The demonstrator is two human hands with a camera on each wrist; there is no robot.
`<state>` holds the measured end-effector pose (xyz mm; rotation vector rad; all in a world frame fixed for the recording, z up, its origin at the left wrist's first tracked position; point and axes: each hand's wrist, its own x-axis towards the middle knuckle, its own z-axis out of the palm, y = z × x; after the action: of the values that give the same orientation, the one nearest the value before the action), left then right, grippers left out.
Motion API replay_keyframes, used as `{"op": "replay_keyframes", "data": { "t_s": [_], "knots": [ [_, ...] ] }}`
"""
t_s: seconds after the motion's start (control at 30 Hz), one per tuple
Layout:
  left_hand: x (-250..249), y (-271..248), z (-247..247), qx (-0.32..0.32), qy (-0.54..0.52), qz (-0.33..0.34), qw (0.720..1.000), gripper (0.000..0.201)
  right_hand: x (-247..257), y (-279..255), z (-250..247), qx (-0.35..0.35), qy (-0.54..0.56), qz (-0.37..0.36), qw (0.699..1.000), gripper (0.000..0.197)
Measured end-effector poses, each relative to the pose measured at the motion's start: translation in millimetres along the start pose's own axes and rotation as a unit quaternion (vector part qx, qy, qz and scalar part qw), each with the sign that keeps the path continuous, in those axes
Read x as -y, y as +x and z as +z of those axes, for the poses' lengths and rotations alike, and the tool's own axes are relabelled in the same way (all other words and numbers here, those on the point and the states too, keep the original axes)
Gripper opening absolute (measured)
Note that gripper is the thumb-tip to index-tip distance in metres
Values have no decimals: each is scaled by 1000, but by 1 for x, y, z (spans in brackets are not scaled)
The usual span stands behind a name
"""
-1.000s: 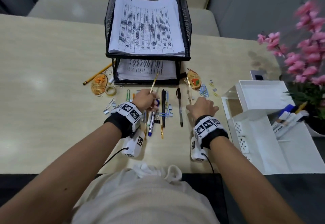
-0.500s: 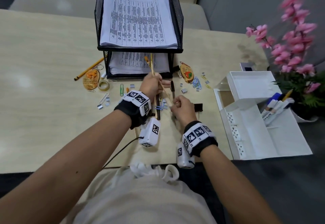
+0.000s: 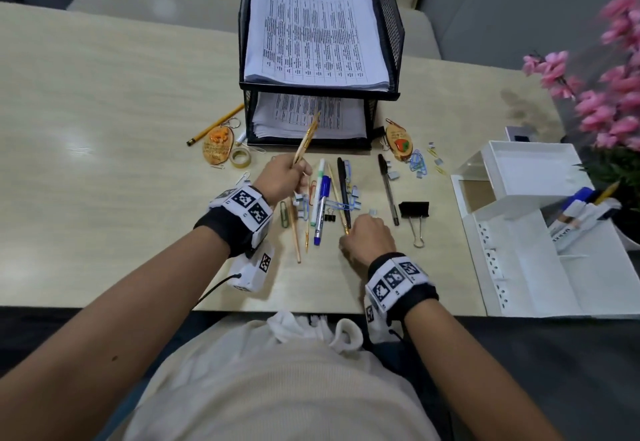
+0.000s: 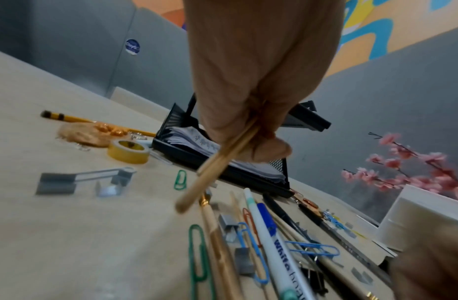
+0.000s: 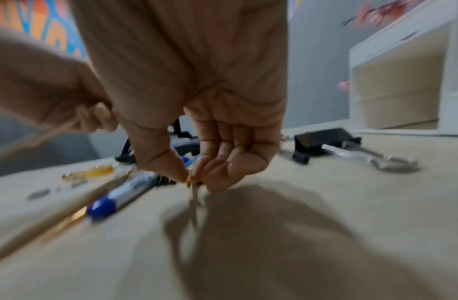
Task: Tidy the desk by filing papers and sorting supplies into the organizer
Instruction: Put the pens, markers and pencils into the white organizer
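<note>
Left hand: we grip one wooden paintbrush upright, collecting. Right hand: we pinch the near tip of a second paintbrush lying among pens, apparently to gather both. White organizer waits right; papers filed in mesh tray.

**What I'm wearing**

My arms are bare to the wrists. Each wrist carries a black band topped with white blocks printed in black-and-white square codes, and a white camera box hangs below, trailing a thin black cable. My top is cream ribbed knit.
</note>
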<state>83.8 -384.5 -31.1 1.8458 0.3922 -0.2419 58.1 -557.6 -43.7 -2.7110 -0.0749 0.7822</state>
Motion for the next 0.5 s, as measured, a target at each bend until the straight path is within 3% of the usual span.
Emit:
{"op": "replay_keyframes", "data": {
  "t_s": [0.13,0.3,0.43,0.5],
  "knots": [
    [-15,-12,5,57,-1,42,997,35,-7,-24,-39,-90,81,32,992,16],
    [-35,-17,22,60,79,147,984,29,-1,-47,-96,-247,168,-59,953,13],
    [-47,-18,29,89,70,198,974,28,24,-46,-118,-235,283,-104,924,26],
    [-45,-20,27,115,32,193,974,28,36,-35,-116,-242,326,-112,907,30]
  ]
}}
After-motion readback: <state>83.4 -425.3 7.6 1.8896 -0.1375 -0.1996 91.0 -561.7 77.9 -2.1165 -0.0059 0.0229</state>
